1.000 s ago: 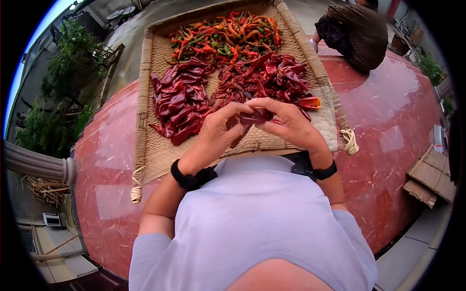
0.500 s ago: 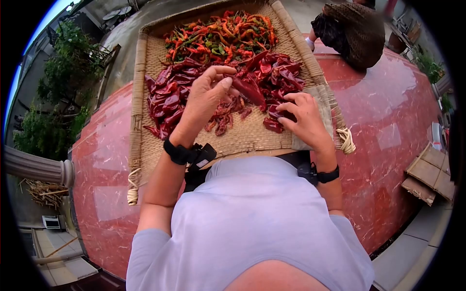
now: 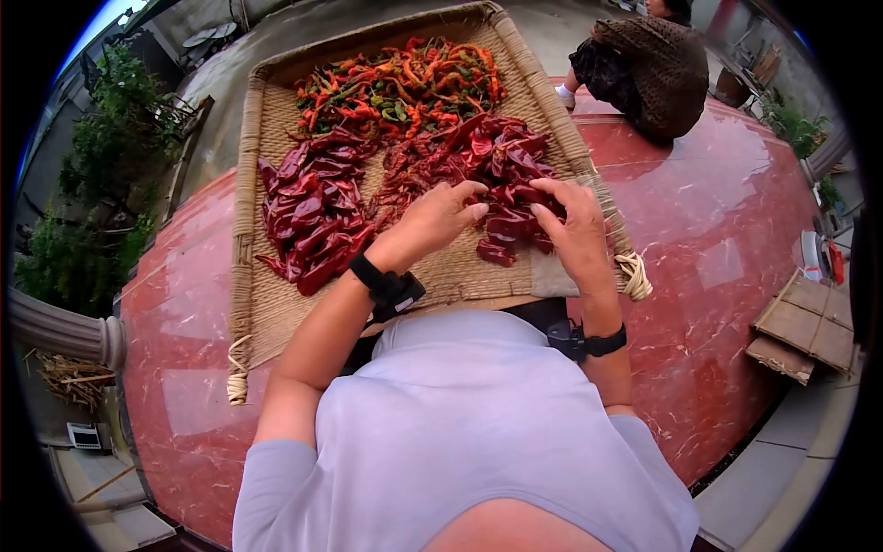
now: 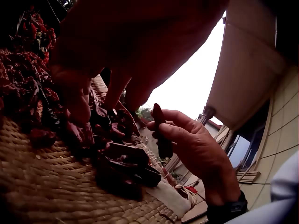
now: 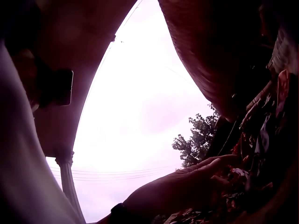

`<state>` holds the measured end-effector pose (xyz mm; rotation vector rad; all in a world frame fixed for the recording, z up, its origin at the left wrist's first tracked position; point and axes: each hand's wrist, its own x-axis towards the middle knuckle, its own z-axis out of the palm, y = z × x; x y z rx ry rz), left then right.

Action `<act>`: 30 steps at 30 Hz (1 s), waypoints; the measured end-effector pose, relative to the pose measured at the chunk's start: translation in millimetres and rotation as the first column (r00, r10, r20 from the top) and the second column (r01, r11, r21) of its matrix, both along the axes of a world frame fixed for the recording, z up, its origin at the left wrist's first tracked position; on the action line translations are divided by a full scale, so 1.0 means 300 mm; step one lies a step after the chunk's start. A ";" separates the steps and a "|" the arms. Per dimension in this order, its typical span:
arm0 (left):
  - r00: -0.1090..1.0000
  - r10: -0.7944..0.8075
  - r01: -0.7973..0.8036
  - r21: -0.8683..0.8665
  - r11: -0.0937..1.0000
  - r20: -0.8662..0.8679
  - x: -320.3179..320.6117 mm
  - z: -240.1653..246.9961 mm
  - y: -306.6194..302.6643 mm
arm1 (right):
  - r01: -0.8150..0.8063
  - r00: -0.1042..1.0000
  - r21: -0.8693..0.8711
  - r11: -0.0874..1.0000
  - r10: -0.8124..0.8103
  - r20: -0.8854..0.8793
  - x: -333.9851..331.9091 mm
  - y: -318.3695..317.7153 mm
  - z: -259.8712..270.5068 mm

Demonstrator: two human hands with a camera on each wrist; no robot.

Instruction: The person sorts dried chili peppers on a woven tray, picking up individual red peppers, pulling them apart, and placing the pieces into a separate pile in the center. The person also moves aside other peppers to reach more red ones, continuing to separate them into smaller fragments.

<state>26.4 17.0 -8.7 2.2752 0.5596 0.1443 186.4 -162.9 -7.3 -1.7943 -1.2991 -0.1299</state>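
My left hand [image 3: 432, 221] reaches low over the dark red dried chilies [image 3: 510, 161] in the right-hand pile, fingers loosely bent with no chili visible between them. In the left wrist view its fingers point down at the pile's edge. Close by on the right, my right hand [image 3: 578, 230] is raised above the tray's corner. The left wrist view shows that hand [image 4: 201, 144] pinching one dark chili [image 4: 161, 133] upright between thumb and fingers. Several flat dark chilies [image 3: 497, 253] lie below, between the hands.
The woven tray [image 3: 241, 276] has a raised rim. Another heap of dark chilies [image 3: 313, 212] lies at its left, with thin orange and green chilies [image 3: 405, 87] at the far end. A person [image 3: 648, 69] sits beyond the tray on the red stone floor [image 3: 699, 239].
Both hands held a chili together at first, then parted, the left hand lifting a chili over the pile. Now the left hand is lower without it, and the right has risen with a chili.
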 end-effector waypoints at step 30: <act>0.973 0.094 -0.182 0.447 0.876 0.213 -0.054 0.044 -0.049 | -0.071 0.565 0.376 0.924 0.348 -0.748 -0.020 0.012 -0.036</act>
